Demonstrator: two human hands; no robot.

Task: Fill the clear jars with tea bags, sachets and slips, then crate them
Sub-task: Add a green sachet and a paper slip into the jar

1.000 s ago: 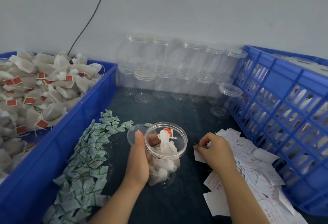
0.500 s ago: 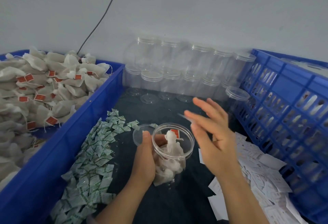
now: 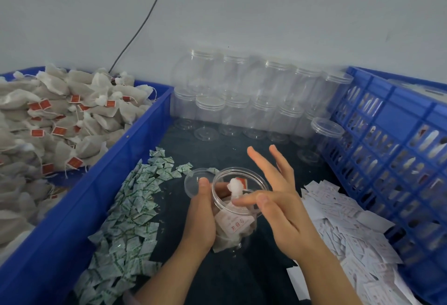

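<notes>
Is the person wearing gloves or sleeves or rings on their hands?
No gloves. The left hand and the right hand are both bare, with no rings, watch or bracelets showing. No sleeves cover the forearms as far as the picture shows. The fingernails look short and plain.

Left hand point(image 3: 202, 217) grips an open jar point(image 3: 238, 210) of tea bags; right hand point(image 3: 280, 204) hovers spread-fingered just above its mouth.
</notes>
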